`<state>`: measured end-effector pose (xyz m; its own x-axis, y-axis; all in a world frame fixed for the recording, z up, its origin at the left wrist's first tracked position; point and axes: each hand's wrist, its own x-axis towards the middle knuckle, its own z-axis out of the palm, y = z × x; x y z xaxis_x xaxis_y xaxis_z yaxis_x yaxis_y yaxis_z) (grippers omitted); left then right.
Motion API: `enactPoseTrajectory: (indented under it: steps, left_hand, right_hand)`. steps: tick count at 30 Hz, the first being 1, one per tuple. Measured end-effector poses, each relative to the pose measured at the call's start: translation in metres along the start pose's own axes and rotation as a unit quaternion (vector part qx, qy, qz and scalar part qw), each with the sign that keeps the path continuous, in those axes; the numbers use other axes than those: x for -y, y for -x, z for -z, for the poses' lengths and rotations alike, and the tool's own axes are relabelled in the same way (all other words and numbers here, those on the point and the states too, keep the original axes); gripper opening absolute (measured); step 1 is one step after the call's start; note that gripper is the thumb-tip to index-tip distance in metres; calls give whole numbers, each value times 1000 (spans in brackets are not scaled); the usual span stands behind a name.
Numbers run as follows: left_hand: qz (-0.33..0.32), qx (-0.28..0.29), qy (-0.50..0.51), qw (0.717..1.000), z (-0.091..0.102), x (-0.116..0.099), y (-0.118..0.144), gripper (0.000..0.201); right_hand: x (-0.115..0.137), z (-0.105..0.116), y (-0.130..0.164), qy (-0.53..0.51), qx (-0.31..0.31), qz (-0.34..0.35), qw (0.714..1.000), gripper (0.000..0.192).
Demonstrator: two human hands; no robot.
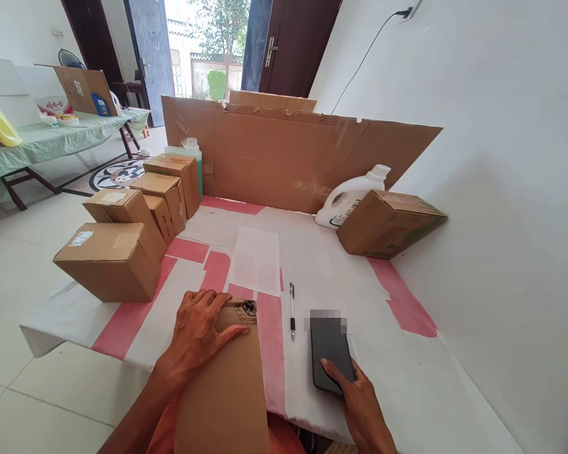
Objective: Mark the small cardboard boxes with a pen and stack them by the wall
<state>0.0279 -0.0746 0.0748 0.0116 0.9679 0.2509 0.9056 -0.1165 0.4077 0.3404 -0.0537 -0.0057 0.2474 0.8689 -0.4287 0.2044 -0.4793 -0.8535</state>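
White walls and a pale tiled floor frame a low table point(407, 378) covered in a white cloth with pink bands, backed by a tall sheet of cardboard point(303, 154) standing on edge. On the near edge lies a flat cardboard piece point(227, 391), running off the table toward the person. The left hand point(199, 331) rests palm down on its far end, fingers spread flat and thumb stretched across the cardboard, gripping nothing. The right hand point(360, 403) touches the near corner of a dark phone point(330, 353) lying flat on the cloth, its forefinger laid on the screen and the other fingers loosely curled; it presses rather than grasps. Between cardboard and phone lies a pen point(292, 310), apart from both hands, with a sheet of white paper point(256, 260) just beyond it. Five closed boxes point(111, 258) cluster at the left, a green bottle point(192, 154) behind them. At the right a white jug point(348, 198) leans beside a tilted box point(390, 224)
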Motion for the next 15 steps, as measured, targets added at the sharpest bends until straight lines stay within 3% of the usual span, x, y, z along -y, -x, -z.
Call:
enactPoseTrajectory:
  steps: [2, 4, 7, 10, 13, 15]
  left_hand:
    - [-10, -18, -2, 1000, -3, 3, 1, 41]
    - [-19, -27, -9, 999, -4, 4, 2, 41]
    - [-22, -29, -19, 999, -2, 2, 4, 35]
    - [-33, -37, -22, 999, 2, -1, 8, 29]
    - [-39, -53, -18, 998, 5, -3, 12, 18]
    - [-28, -63, -23, 997, 5, -4, 14, 11]
  right_hand:
    - [3, -7, 26, -179, 52, -35, 982, 70]
    - [14, -18, 55, -279, 106, -54, 953, 66]
    - [40, -41, 93, -338, 208, -51, 917, 51]
    - [63, -65, 116, -362, 311, -12, 879, 48]
    - [66, -84, 122, -357, 377, 20, 855, 48]
    - [58, -93, 121, -370, 407, 6, 835, 47]
